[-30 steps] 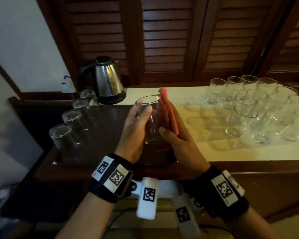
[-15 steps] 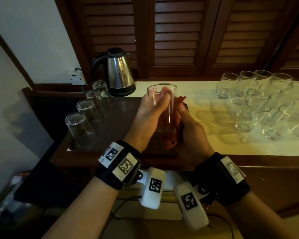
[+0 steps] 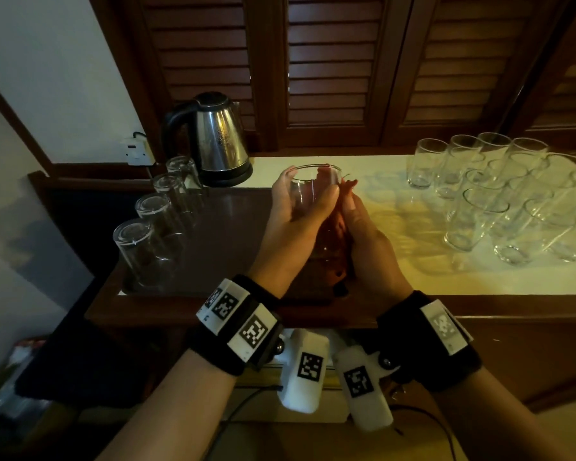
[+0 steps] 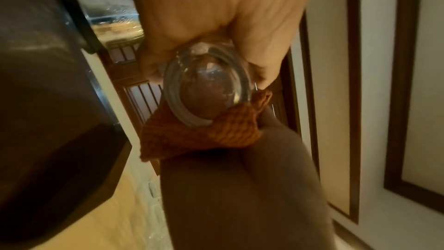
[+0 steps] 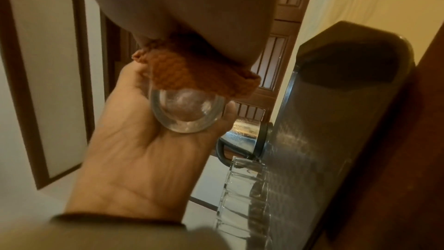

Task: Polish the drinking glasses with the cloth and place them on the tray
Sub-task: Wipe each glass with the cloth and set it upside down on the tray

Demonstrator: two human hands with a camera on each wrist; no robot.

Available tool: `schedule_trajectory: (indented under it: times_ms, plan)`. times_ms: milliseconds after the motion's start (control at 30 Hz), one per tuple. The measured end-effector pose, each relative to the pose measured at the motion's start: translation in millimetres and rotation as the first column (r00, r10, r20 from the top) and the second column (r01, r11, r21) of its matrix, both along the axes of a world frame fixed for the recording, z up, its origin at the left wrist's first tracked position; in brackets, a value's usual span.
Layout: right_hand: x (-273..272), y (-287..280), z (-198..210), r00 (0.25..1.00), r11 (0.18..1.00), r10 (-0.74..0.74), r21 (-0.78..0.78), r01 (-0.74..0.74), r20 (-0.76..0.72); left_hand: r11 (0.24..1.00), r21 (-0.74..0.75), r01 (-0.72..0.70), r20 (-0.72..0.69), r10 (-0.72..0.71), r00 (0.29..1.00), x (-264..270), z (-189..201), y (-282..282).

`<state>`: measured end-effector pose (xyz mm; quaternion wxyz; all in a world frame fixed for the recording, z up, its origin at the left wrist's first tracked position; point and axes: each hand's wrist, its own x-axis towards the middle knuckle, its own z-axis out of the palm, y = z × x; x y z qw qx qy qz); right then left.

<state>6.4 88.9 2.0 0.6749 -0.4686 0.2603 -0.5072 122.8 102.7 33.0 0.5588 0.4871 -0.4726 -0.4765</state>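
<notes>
My left hand (image 3: 291,211) grips the glass (image 3: 315,207) upright, rim up; my right hand (image 3: 368,234) presses the cloth (image 3: 341,227) against its right wall. The tray (image 3: 220,227) lies left, nearer my left hand.

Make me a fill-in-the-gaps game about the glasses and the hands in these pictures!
1. The left hand holds a clear drinking ____.
2. The right hand presses an ____ knitted cloth against it.
3. On the dark wooden tray, four clear glasses stand upside ____.
4. The shiny steel ____ with a black handle stands behind the tray.

Missing words: glass; orange; down; kettle
</notes>
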Motion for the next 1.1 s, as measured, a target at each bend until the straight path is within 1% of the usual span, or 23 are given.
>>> schedule_trajectory:
  times_ms: [100,167,200,267,367,400,433,467,500,567,600,633,700,800,867,900,933,967,1033,1067,1100]
  plan:
    - [-3.8,-1.4,-1.7,0.999,0.992,0.030,0.118,-0.033,0.027,0.995,0.058,0.081,-0.111,-0.074,0.991,5.6,-2.8,-1.7]
    - [-7.1,-2.9,-1.2,0.999,0.990,0.028,0.138,-0.031,0.027,0.990,0.074,0.123,-0.151,-0.111,0.982,10.1,-1.6,-1.8]
    - [-9.1,-3.8,0.0,1.000,0.993,0.010,0.117,-0.013,0.025,0.991,0.065,0.116,-0.129,-0.106,0.986,11.4,-0.7,-2.3]
    - [-10.8,-5.2,4.8,1.000,0.999,-0.022,0.036,0.022,-0.010,0.997,0.017,0.078,-0.015,-0.077,0.997,11.3,1.6,-4.2]
    - [-5.4,-4.2,10.4,0.996,0.995,-0.055,-0.086,0.049,-0.065,0.997,-0.019,0.073,0.110,-0.071,0.991,3.6,7.2,-4.5]
    - [-3.9,-4.1,9.6,0.995,0.994,-0.067,-0.096,0.060,-0.071,0.998,-0.027,0.057,0.135,-0.053,0.989,1.7,7.0,-5.6]
    - [-3.1,-3.6,8.2,0.996,0.994,-0.065,-0.087,0.059,-0.063,0.998,-0.033,0.044,0.128,-0.039,0.991,-0.5,7.4,-4.2]
    - [-2.5,-2.4,6.9,0.998,0.998,-0.050,-0.052,0.047,-0.043,0.999,-0.030,0.040,0.090,-0.038,0.995,-0.2,5.8,-3.5]
    - [-3.0,-1.4,5.5,0.999,1.000,-0.027,0.002,0.027,-0.021,0.999,-0.001,0.054,0.021,-0.054,0.998,0.8,5.1,-2.6]
    - [-5.5,0.0,4.4,0.999,0.994,0.025,0.108,-0.029,0.040,0.989,0.050,0.143,-0.148,-0.134,0.980,5.7,2.1,-2.1]
    - [-7.4,-0.4,4.6,0.997,0.989,0.032,0.140,-0.041,0.067,0.982,0.049,0.185,-0.195,-0.172,0.966,9.2,0.7,-1.9]
    - [-9.3,-1.1,6.1,0.997,0.989,0.026,0.145,-0.036,0.075,0.977,0.050,0.206,-0.203,-0.192,0.960,11.2,1.0,-1.0]
    - [-11.9,-3.5,11.1,1.000,0.998,-0.010,0.057,0.008,0.020,0.987,0.043,0.157,-0.169,-0.148,0.975,13.1,1.7,-1.2]
    - [-7.1,-5.6,17.1,0.992,0.986,-0.075,-0.155,0.058,-0.105,0.998,0.032,0.061,-0.114,-0.057,0.992,8.7,3.7,-2.6]
    - [-3.3,-5.8,14.0,0.990,0.978,-0.073,-0.205,0.047,-0.121,0.999,0.024,0.029,0.000,-0.030,1.000,2.1,6.4,-1.4]
    - [-1.9,-4.4,12.9,0.993,0.980,-0.059,-0.195,0.039,-0.100,1.000,0.014,0.015,0.032,-0.016,0.999,-0.6,6.1,-0.7]
    - [-1.6,-1.8,13.0,0.996,0.988,-0.046,-0.151,0.034,-0.073,1.000,0.012,0.019,0.014,-0.019,1.000,-0.6,4.0,-0.5]
    - [-2.6,1.2,13.7,0.999,0.997,-0.025,-0.079,0.022,-0.035,0.999,0.024,0.041,-0.046,-0.040,0.998,-0.3,1.9,-0.3]
    - [-7.4,3.3,12.4,0.998,0.998,0.028,0.061,-0.031,0.048,0.990,0.052,0.128,-0.152,-0.119,0.981,5.2,-0.8,0.2]
    - [-10.2,3.3,11.5,0.997,0.994,0.034,0.099,-0.042,0.071,0.982,0.066,0.177,-0.169,-0.164,0.972,8.1,-1.2,0.5]
    - [-12.5,2.5,11.4,0.997,0.994,0.029,0.102,-0.037,0.077,0.975,0.075,0.209,-0.170,-0.194,0.966,9.7,-1.1,0.7]
